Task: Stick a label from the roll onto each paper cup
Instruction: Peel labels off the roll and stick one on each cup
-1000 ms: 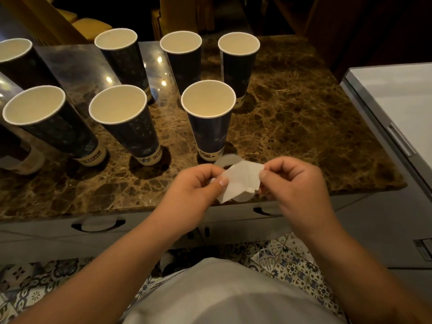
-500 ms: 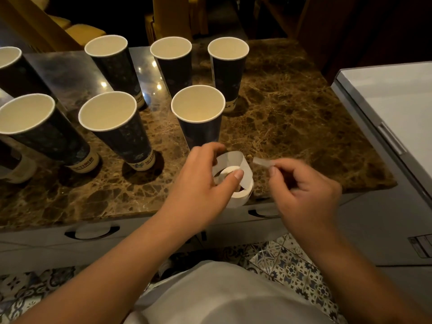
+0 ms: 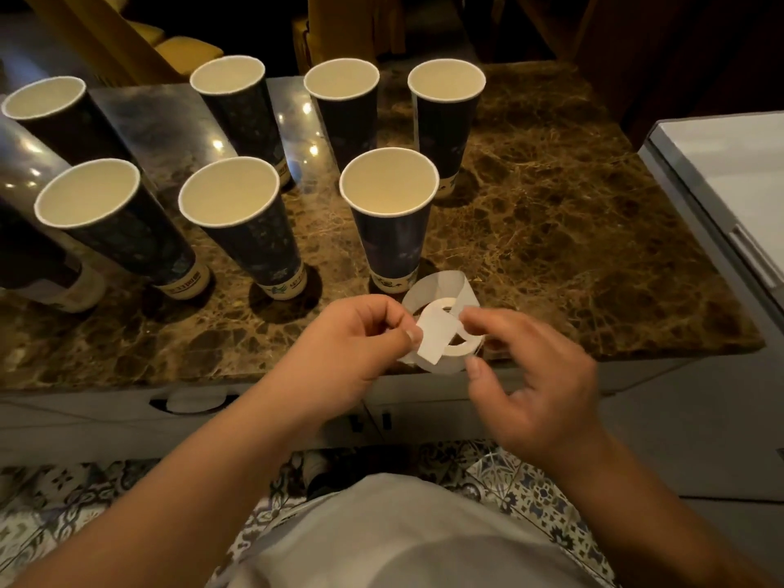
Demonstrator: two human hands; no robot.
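Flat label roll, hole upward, in left hand.

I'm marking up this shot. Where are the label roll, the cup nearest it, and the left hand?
label roll (image 3: 456, 352): head view, side of wound roll.
nearest cup (image 3: 392, 244): head view, dark outer wall.
left hand (image 3: 352, 345): head view, back of hand.

The left hand hides part of the label roll. At nine o'clock, the picture's edge cuts off a dark bottle. The right hand's fingertips are motion-blurred, their contact unclear.
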